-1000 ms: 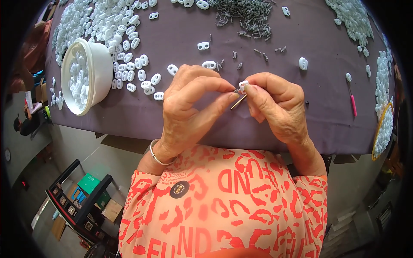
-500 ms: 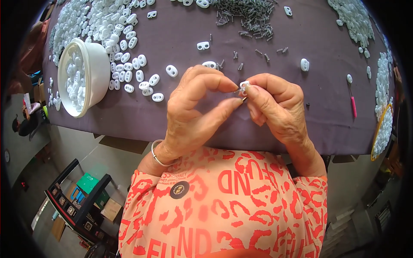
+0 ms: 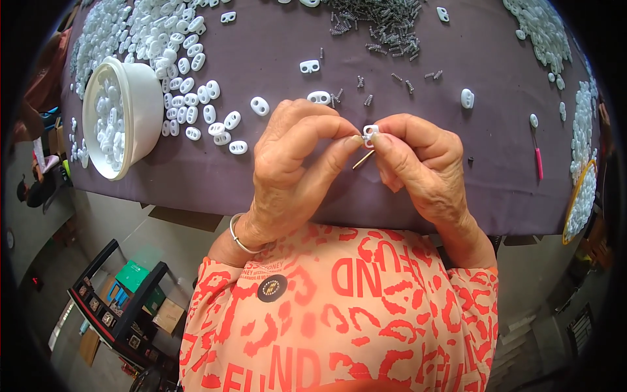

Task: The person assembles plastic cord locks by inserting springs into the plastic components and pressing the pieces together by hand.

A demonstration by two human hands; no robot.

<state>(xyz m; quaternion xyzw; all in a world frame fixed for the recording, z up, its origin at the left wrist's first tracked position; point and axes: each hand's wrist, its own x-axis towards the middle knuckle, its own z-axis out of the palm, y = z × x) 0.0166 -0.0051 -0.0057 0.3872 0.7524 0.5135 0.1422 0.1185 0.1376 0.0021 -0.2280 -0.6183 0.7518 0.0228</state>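
Held part: one white two-holed part [image 3: 369, 135] is held above the near middle of the cloth-covered worktop [image 3: 209, 179], between the two hands.
Right fingers: the held part is pinched at its right side between the thumb and forefinger of the right hand [image 3: 421, 157]; the other fingers are curled beneath.
Rod: one thin brass-coloured rod [image 3: 363, 160] is left sticking out toward the near left from under the right fingers; its grip is hidden.
Left fingers: thumb and forefinger of the left hand [image 3: 297, 160] are pressed together at the tips on one small spring [image 3: 362, 137], mostly covered, at the held part's left edge.
Bracelet: one [image 3: 239, 236] is worn on the left wrist.
Loose springs: about nine [image 3: 368, 100] are scattered beyond the hands; the far spring pile [image 3: 382, 26] cannot be counted.
Single white parts: three [image 3: 260, 106] are laid just beyond the left hand, one [image 3: 467, 98] beyond the right hand, and one [image 3: 443, 14] at the far edge.
White heaps: one large heap [image 3: 157, 39] is spread far left, two [image 3: 539, 39] along the right.
Tub: one white tub [image 3: 145, 111], part-filled with white pieces, is tilted at the left.
Yellow-rimmed tray: one [image 3: 573, 212], loaded with white pieces, is set at the near right.
Pink-handled tool: one [image 3: 539, 163] is laid to the right, well apart from the hands.
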